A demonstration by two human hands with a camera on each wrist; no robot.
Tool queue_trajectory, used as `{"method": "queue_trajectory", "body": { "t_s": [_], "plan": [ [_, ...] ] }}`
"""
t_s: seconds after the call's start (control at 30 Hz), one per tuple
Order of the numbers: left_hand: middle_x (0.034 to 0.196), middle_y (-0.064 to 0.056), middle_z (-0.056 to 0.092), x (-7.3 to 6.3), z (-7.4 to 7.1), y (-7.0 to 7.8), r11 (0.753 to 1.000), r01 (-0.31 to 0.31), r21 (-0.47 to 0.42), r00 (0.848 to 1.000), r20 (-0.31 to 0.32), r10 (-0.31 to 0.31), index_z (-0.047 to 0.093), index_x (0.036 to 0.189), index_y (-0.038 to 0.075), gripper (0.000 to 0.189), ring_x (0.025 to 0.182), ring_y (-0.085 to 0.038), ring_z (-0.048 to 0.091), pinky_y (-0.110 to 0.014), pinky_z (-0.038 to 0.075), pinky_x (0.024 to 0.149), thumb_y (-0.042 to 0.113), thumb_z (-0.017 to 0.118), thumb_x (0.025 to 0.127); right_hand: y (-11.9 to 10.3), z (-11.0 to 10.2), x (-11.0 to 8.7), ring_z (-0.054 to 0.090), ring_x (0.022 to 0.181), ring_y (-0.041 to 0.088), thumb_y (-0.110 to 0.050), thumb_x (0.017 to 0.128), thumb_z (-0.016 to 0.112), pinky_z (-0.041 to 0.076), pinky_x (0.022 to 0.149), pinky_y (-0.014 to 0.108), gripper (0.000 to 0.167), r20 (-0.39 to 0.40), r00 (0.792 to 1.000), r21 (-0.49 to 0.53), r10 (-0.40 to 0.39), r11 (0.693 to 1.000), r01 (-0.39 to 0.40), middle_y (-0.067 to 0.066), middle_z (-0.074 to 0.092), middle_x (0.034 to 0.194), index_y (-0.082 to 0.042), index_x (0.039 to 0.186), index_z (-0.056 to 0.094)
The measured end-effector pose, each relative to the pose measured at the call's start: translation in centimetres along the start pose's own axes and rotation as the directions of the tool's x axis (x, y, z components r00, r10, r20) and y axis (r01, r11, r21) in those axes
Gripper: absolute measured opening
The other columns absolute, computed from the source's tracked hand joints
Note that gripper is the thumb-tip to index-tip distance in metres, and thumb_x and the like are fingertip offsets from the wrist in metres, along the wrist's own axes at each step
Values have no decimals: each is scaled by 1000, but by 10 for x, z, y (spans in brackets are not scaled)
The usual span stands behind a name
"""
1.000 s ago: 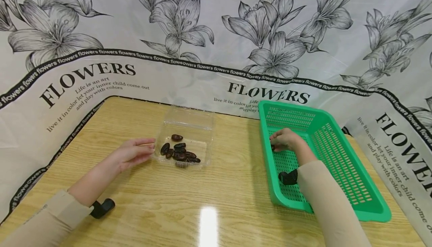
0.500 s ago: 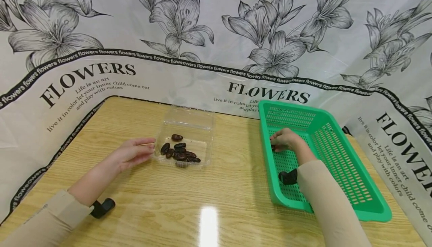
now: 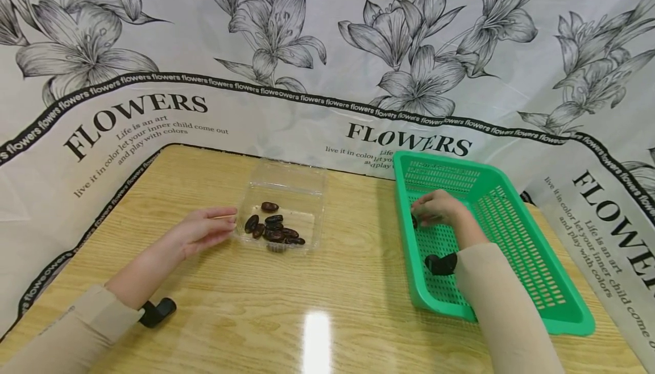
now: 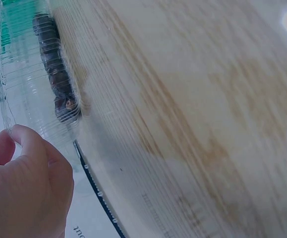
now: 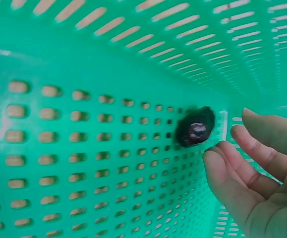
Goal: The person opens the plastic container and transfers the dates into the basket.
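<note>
Right wrist view: the right hand (image 5: 262, 178) is released, just beside the date (image 5: 195, 128) inside the green basket (image 5: 44, 62). Advisable: lift clear without nudging it. Left hand (image 4: 29, 186) meets the clear container's edge (image 4: 5, 111); pinch cannot be confirmed.

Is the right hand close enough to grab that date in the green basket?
Probably yes: the right hand is inside the green basket, close beside the date, and nothing seems to block the way.
</note>
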State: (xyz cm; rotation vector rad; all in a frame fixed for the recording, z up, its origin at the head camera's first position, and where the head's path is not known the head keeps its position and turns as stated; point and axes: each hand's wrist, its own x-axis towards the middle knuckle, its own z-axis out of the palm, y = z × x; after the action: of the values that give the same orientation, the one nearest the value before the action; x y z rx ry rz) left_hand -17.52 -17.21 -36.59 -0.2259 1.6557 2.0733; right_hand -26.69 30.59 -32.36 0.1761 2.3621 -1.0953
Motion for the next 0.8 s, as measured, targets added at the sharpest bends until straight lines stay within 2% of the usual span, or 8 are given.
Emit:
{"method": "queue_trajectory", "body": {
  "t_s": [0.13,0.27,0.43,0.67,0.8],
  "plan": [
    [101,-1,58,0,1,0,1000,0,-1,1000,5,0,22,143,-9,63,87,-8,60,-20,51,79,-3,56,90,-4,-4,-5,55,103,33,-10,94,54,52,84,37,46,12,1000,40,-25,999,24,29,46,125,14,131,40],
    [100,-1,58,0,2,-1,1000,-3,-9,1000,7,3,22,143,-9,64,87,-8,60,-20,51,79,-4,56,89,-12,-9,-11,46,117,40,-13,96,51,49,90,39,51,16,998,81,-58,995,56,31,38,135,13,136,33],
    [100,-1,58,0,1,-2,1000,-1,-14,1000,4,1,23,142,-9,64,87,-8,60,-21,51,80,-4,57,88,-30,-18,-20,37,125,41,-15,97,50,43,98,41,54,20,995,150,-99,984,95,30,30,141,9,141,28],
    [100,-1,59,1,-2,-3,1000,4,-12,1000,4,-4,22,143,-9,64,87,-8,60,-21,51,81,-4,57,88,-69,-20,-34,44,120,33,-17,95,55,47,93,33,58,16,982,191,-190,964,183,24,37,135,9,140,30],
    [100,-1,59,2,-2,-2,1000,-1,-26,1000,8,1,23,142,-9,65,86,-8,60,-20,51,80,-4,57,88,-92,-11,-38,51,110,25,-16,93,57,46,94,38,54,35,973,179,-228,959,218,21,38,136,8,137,35]
  ]
}}
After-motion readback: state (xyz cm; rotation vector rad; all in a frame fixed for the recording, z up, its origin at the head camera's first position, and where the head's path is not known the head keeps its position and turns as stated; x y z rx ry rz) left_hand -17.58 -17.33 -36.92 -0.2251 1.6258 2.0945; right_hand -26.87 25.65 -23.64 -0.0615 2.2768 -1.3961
